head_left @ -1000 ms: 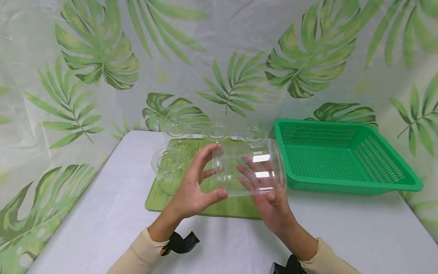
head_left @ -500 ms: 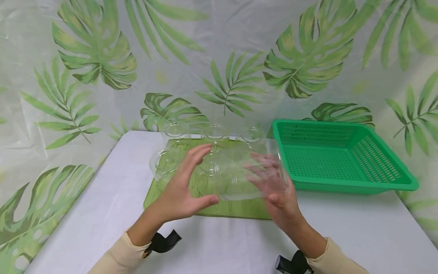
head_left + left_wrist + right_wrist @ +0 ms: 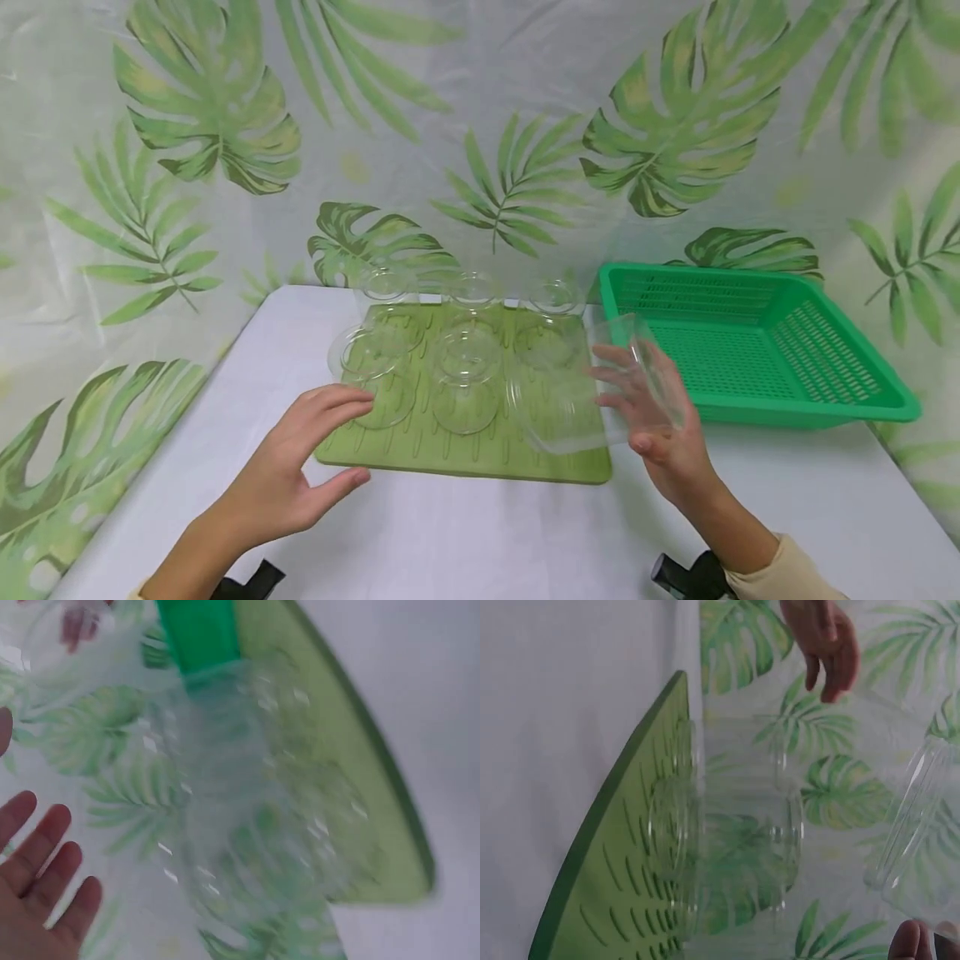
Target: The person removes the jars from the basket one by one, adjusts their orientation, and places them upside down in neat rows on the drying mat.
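Observation:
My right hand (image 3: pixel 675 450) grips a clear, see-through jar (image 3: pixel 562 408), with the thumb in front and the fingers seen through its wall. The jar lies tilted in the air over the right part of a green ridged mat (image 3: pixel 480 454). Its rimmed end also shows in the right wrist view, as a clear jar (image 3: pixel 922 825) at the right edge. My left hand (image 3: pixel 292 467) holds nothing; its fingers are spread apart from the thumb, near the mat's front left corner. Several more clear jars (image 3: pixel 465 358) stand on the mat in two rows.
A green perforated basket (image 3: pixel 757 408) stands right of the mat, behind my right hand. A white cloth (image 3: pixel 465 533) covers the table. A leaf-printed sheet (image 3: pixel 510 83) hangs behind. The standing jars are hard to make out against the mat.
My left hand has let go of the jar and drawn away to the left and toward me. My right hand has carried the jar to the right and tilted it.

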Demonstrator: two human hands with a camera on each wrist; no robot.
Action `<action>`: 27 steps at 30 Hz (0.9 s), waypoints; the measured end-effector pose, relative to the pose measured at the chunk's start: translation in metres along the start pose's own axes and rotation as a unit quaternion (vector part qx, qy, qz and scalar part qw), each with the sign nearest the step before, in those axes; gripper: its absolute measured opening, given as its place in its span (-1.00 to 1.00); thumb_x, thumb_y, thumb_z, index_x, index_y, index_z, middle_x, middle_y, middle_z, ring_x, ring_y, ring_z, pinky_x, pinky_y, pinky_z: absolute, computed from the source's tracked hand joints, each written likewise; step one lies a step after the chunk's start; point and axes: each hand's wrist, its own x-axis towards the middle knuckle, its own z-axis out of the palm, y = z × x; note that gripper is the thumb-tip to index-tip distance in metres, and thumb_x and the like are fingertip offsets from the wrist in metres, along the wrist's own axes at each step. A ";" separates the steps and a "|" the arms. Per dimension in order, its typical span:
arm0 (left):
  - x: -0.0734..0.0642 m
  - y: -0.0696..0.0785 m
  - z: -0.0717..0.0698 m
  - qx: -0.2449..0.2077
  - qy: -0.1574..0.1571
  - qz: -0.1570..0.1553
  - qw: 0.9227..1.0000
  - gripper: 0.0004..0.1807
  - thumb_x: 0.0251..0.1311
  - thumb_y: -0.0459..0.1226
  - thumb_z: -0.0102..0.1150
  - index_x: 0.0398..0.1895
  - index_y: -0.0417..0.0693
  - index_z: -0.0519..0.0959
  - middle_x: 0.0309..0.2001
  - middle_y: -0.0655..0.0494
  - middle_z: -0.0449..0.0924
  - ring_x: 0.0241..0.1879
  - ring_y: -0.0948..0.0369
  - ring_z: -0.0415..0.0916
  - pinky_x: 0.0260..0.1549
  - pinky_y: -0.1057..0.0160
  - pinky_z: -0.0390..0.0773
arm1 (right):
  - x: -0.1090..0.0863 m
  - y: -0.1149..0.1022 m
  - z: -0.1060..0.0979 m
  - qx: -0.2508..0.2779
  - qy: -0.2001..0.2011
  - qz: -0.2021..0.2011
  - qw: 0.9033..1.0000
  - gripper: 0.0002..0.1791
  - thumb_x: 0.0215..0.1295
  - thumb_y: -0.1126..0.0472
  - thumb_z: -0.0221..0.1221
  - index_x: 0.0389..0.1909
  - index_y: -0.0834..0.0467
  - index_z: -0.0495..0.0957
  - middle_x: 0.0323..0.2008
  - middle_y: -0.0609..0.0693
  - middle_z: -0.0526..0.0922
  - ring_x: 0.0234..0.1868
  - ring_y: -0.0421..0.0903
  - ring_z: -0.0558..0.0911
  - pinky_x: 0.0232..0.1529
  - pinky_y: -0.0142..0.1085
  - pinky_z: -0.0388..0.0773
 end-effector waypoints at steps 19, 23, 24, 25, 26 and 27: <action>-0.058 -0.069 -0.006 0.195 -0.136 -0.142 0.961 -0.54 -0.02 -0.28 0.44 0.02 -0.17 0.63 0.04 -0.07 0.63 0.05 -0.03 0.59 -0.10 -0.06 0.64 | -0.008 -0.019 -0.031 -0.118 0.034 -0.014 0.992 0.04 0.06 0.37 0.44 0.45 0.46 -0.01 0.27 0.22 0.46 0.35 -0.01 0.47 0.37 -0.36 0.45; -0.062 -0.075 0.000 0.169 -0.154 -0.159 0.960 -0.54 0.01 -0.29 0.43 0.04 -0.19 0.63 0.06 -0.09 0.63 0.07 -0.06 0.59 -0.01 -0.09 0.61 | -0.008 -0.019 -0.033 -0.140 0.037 -0.015 0.989 0.07 0.00 0.40 0.46 0.44 0.48 0.00 0.27 0.22 0.46 0.33 -0.02 0.49 0.31 -0.39 0.50; -0.062 -0.077 0.003 0.158 -0.152 -0.158 0.963 -0.55 0.01 -0.31 0.43 0.03 -0.21 0.63 0.06 -0.10 0.64 0.07 -0.07 0.60 0.01 -0.09 0.61 | -0.009 -0.020 -0.033 -0.164 0.042 0.000 0.986 0.08 -0.04 0.44 0.46 0.46 0.45 0.01 0.28 0.18 0.46 0.31 -0.06 0.51 0.27 -0.42 0.52; -0.062 -0.077 0.005 0.147 -0.153 -0.160 0.964 -0.55 0.00 -0.33 0.43 0.02 -0.22 0.63 0.05 -0.10 0.65 0.06 -0.08 0.61 0.01 -0.10 0.61 | -0.009 -0.021 -0.033 -0.195 0.047 0.019 0.979 0.10 -0.08 0.48 0.46 0.47 0.41 0.02 0.29 0.13 0.46 0.29 -0.10 0.52 0.22 -0.45 0.54; -0.062 -0.078 0.007 0.134 -0.153 -0.163 0.965 -0.56 0.00 -0.35 0.43 0.01 -0.23 0.63 0.05 -0.11 0.65 0.06 -0.08 0.62 0.02 -0.10 0.61 | -0.009 -0.022 -0.032 -0.234 0.054 0.041 0.970 0.12 -0.12 0.51 0.47 0.48 0.36 0.04 0.29 0.07 0.46 0.26 -0.14 0.53 0.16 -0.48 0.56; -0.062 -0.078 0.009 0.122 -0.154 -0.165 0.967 -0.57 -0.01 -0.37 0.43 0.00 -0.25 0.64 0.04 -0.12 0.66 0.06 -0.09 0.62 0.03 -0.10 0.61 | -0.009 -0.023 -0.031 -0.273 0.059 0.068 0.958 0.15 -0.16 0.53 0.47 0.50 0.30 0.06 0.30 0.01 0.46 0.23 -0.18 0.53 0.12 -0.51 0.56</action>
